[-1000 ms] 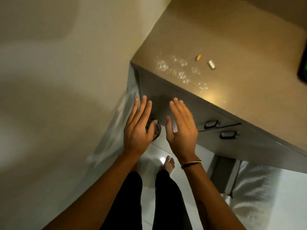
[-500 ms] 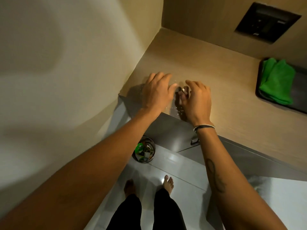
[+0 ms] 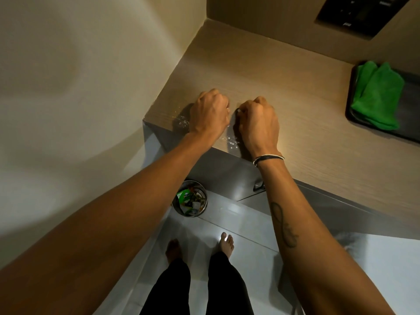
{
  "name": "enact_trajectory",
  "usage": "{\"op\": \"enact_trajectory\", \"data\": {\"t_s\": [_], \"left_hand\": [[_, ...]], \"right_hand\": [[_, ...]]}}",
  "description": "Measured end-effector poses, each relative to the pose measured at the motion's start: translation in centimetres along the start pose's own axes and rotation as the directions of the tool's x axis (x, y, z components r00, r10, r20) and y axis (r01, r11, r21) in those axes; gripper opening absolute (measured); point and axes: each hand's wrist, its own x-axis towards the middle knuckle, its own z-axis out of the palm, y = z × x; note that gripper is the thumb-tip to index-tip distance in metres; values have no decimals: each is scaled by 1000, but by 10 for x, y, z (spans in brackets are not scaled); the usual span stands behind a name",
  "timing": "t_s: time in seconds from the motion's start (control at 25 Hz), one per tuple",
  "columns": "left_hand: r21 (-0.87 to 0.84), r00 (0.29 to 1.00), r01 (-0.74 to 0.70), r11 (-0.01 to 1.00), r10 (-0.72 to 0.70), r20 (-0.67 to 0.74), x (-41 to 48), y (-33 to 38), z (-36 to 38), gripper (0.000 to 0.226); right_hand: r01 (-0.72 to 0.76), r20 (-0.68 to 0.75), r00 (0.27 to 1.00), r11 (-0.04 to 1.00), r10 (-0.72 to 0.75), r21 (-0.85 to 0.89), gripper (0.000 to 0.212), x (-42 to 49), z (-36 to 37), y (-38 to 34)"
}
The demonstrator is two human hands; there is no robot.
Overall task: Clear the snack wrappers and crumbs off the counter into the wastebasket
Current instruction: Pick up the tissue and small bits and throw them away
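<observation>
Pale crumbs (image 3: 231, 142) lie scattered at the front corner of the counter (image 3: 306, 123), between and beside two fists. Left hand (image 3: 210, 112) and right hand (image 3: 259, 121) rest there, fingers curled closed; contents hidden. Wastebasket (image 3: 190, 198) stands below, holding wrappers.

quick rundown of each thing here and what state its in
left hand: curled into a fist on the counter
right hand: curled, a small pale bit at the fingertips
crumbs: scattered by the counter's front edge
wastebasket: upright on the floor, wrappers inside
green cloth: folded on a dark tray
drawer: shut
</observation>
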Motion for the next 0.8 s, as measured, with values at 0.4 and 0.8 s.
{"op": "enact_trajectory", "data": {"t_s": [0.4, 0.8], "left_hand": [[-424, 882, 279, 862, -405, -242, -195, -86, -2, 10], [-171, 765, 631, 757, -570, 299, -284, -197, 291, 23]], "right_hand": [[114, -29, 993, 930, -111, 349, 13, -194, 55, -51], [-15, 495, 869, 999, -12, 52, 30, -236, 352, 44]]}}
